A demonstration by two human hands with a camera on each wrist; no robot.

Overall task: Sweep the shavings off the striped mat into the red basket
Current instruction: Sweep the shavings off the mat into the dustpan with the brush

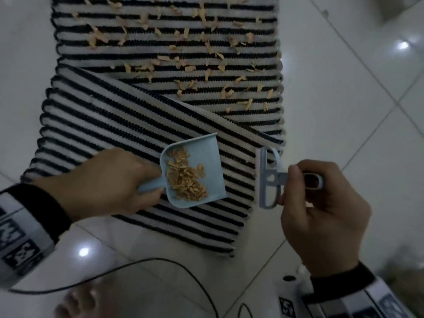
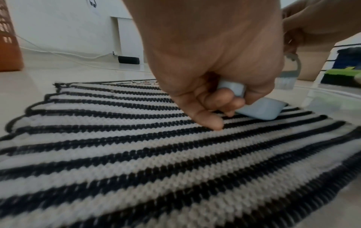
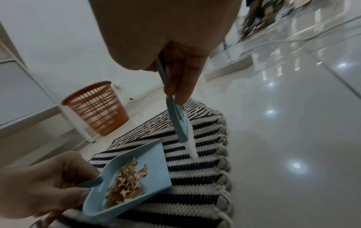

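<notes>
A black-and-white striped mat (image 1: 142,49) lies on the tiled floor, its near end folded over itself. Tan shavings (image 1: 183,63) are scattered over its far part. My left hand (image 1: 110,180) grips the handle of a light blue dustpan (image 1: 199,157) that holds a heap of shavings (image 1: 185,177) above the folded part. My right hand (image 1: 321,203) pinches the handle of a small blue brush (image 1: 267,177), held at the mat's right edge, bristles toward the pan. The red basket (image 3: 97,106) stands on the floor beyond the mat's far left corner.
A black cable (image 1: 137,267) loops over the white tiles near my bare foot (image 1: 78,301). White cords (image 2: 68,57) run along the wall by a black box (image 2: 129,59). Green and blue items (image 2: 345,69) sit to the right.
</notes>
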